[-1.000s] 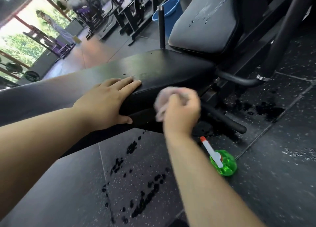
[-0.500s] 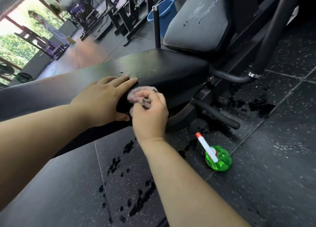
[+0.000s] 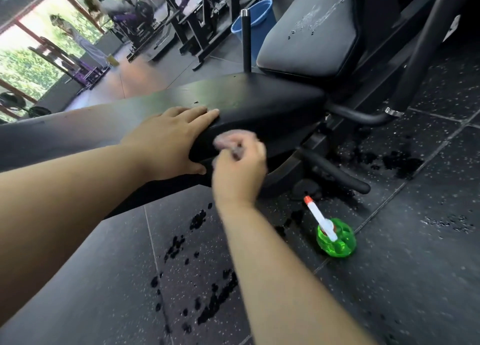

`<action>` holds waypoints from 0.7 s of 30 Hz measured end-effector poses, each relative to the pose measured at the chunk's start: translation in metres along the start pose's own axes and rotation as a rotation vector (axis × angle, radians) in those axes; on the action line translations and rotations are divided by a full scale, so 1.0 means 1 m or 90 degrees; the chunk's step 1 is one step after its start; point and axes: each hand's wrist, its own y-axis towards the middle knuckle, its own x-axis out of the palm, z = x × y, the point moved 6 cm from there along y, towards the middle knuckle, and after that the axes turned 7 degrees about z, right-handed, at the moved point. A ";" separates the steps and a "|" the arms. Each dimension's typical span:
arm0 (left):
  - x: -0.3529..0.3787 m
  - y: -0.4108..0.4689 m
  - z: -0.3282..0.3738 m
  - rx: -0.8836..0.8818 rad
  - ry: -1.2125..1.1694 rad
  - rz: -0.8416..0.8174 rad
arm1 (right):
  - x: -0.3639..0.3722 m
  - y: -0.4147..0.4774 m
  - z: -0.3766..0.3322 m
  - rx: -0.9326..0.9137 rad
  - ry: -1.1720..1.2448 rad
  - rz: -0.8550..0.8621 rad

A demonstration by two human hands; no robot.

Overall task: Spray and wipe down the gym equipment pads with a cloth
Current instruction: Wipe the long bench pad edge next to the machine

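A long black bench pad [image 3: 254,103] runs across the middle of the head view. My left hand [image 3: 168,142] rests flat on its near edge, fingers straight over the top and thumb down the side. Just right of it, my right hand [image 3: 239,170] grips a crumpled pink cloth [image 3: 226,142] against the pad's side face; both are motion-blurred. A second black pad [image 3: 311,35], tilted, rises behind and carries water droplets. The green spray bottle [image 3: 335,238] with a white nozzle and orange tip stands on the floor to the right.
Dark wet spots mark the speckled rubber floor [image 3: 415,266] below the bench and by its black metal frame [image 3: 335,170]. A blue bucket [image 3: 257,20] stands behind an upright black post [image 3: 245,40]. Other gym machines and people are far off at the upper left.
My right hand with the cloth swept left along the pad's side toward my left hand, then shifted slightly back right. My left hand stayed on the pad.
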 end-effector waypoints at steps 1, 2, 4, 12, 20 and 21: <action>-0.003 0.001 0.002 0.017 0.005 0.003 | 0.006 -0.013 -0.003 -0.004 0.005 -0.041; -0.005 -0.004 0.001 0.035 0.015 -0.003 | 0.010 -0.022 -0.002 0.003 0.013 -0.071; -0.012 -0.015 -0.006 0.058 0.052 -0.023 | 0.007 -0.012 0.006 0.043 0.030 -0.080; -0.010 -0.065 -0.056 -0.044 0.016 -0.091 | -0.024 0.070 0.001 0.143 0.153 0.171; -0.007 -0.065 -0.054 -0.038 0.028 -0.048 | 0.036 -0.060 -0.009 -0.040 0.086 -0.092; -0.007 -0.066 -0.054 -0.038 0.025 -0.049 | 0.034 -0.058 -0.008 -0.056 0.090 -0.111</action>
